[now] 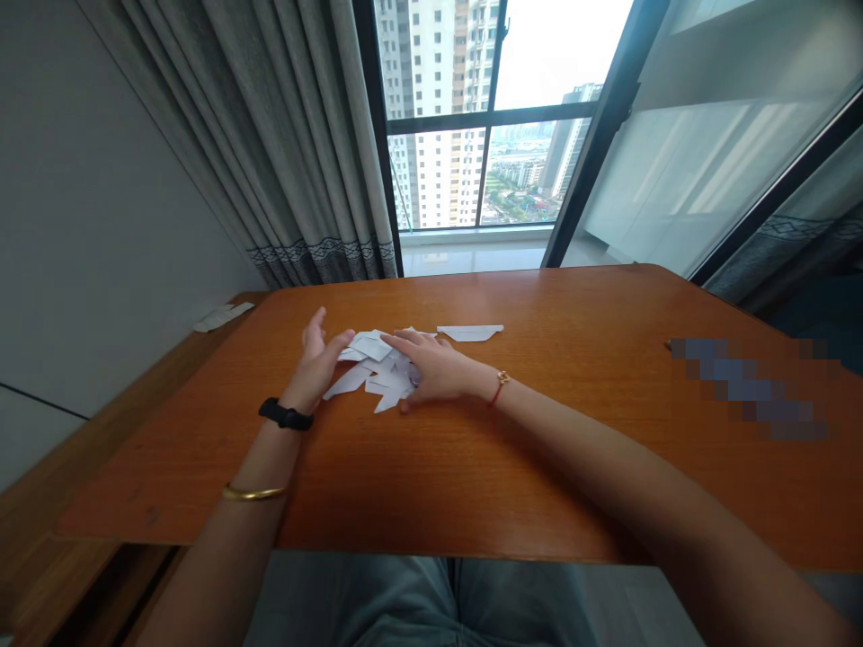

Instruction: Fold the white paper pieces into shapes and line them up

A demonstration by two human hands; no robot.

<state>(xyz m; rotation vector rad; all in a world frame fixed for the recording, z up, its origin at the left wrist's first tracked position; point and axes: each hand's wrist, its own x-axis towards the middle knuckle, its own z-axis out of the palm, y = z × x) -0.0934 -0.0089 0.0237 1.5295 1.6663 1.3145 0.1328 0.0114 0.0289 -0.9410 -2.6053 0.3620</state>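
Observation:
A loose heap of white paper scraps (pixel 370 346) lies on the wooden table (pixel 465 485), between my two hands. My left hand (pixel 316 355) stands on edge at the heap's left side, fingers stretched out and thumb toward the paper. From the right, my right hand (pixel 438 364) spreads over the heap's right edge with its fingers apart, touching or just above the scraps; its palm hides part of them. One long paper strip (pixel 470 333) lies flat beyond my right hand, apart from the heap.
More folded white paper (pixel 222 316) rests on a ledge at the far left. A blurred, pixelated item (pixel 748 386) lies on the table's right side. Past the table's far edge are a grey curtain (pixel 297 144) and a window (pixel 485 117).

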